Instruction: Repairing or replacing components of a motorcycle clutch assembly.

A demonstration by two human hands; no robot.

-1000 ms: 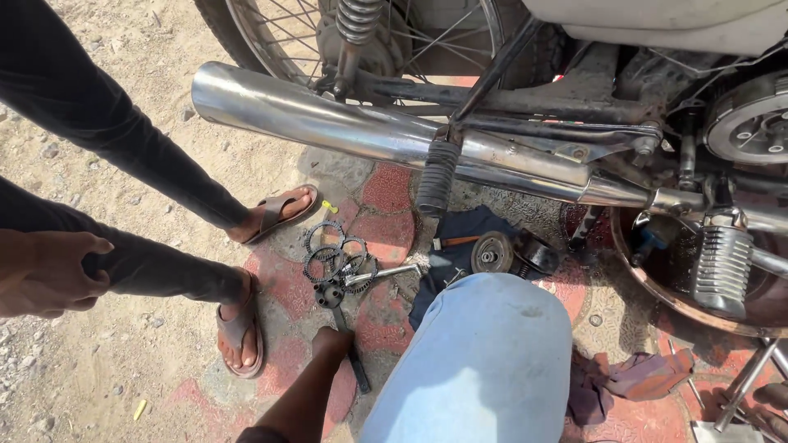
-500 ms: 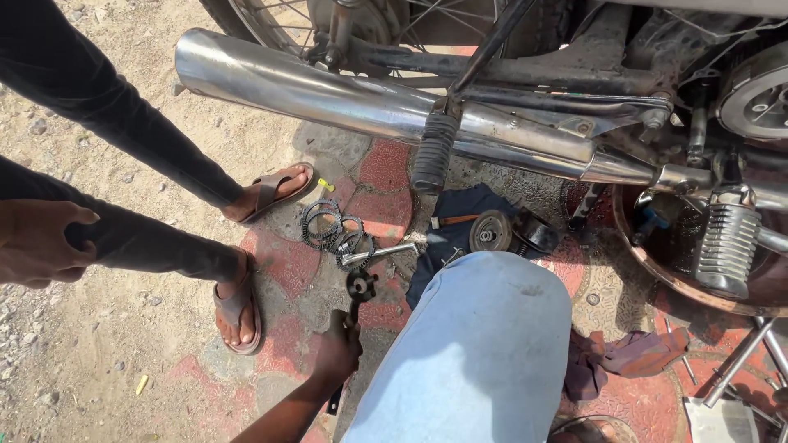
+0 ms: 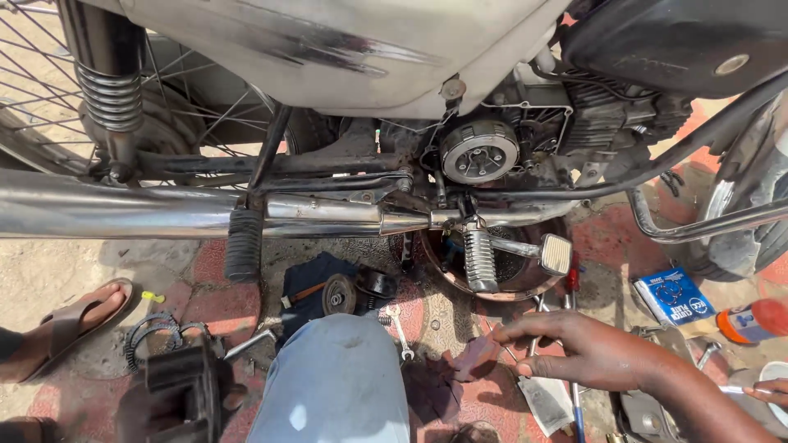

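**Right hand over loose tools, below-right of footpeg**

The right hand point(image 3: 579, 354) is held open, fingers point(image 3: 525, 328) spread flat on thin metal tools point(image 3: 535, 340) lying on the ground just below-right of the ribbed footpeg point(image 3: 480, 258); nothing is gripped. A tool-picking step is judged to be in hand. For a pick-up, the fingers would have to be closed around one shaft only.

The left hand point(image 3: 135, 413) is seen in shadow far below-left of the footpeg, against a black part point(image 3: 185, 385); its grip cannot be told. A small spanner point(image 3: 400, 332) is noted below-left of the footpeg.
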